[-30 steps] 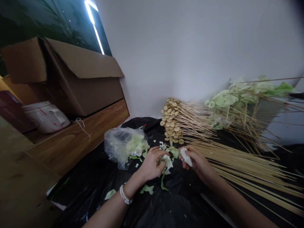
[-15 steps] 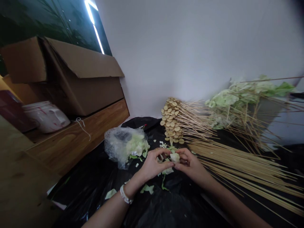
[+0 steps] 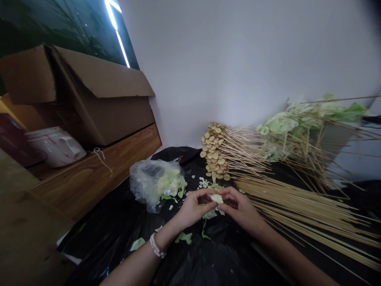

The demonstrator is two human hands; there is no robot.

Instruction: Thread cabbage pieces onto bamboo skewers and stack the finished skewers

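A pale piece of cabbage leaf (image 3: 217, 198) is pinched between my two hands, low in the middle of the view. My left hand (image 3: 193, 206), with a white beaded bracelet on its wrist, grips the piece from the left with thumb and fingers. On its other side my right hand (image 3: 236, 203) holds it by the fingertips. More cabbage scraps (image 3: 210, 214) lie just below the hands on black plastic. To the left is a clear plastic bag (image 3: 144, 182) with cabbage (image 3: 171, 182) at its mouth.
Skewers with round potato-like slices (image 3: 216, 149) are stacked behind my hands. Bare wooden skewers (image 3: 300, 206) spread to the right. Farther right, cabbage skewers (image 3: 285, 125) lean over a grey container. A cardboard box (image 3: 119, 115) and a plastic jar (image 3: 56, 147) stand on the wooden ledge at left.
The cabbage piece between my fingers has turned and now looks flatter. My hands have stayed in nearly the same place, and the camera view has shifted slightly.
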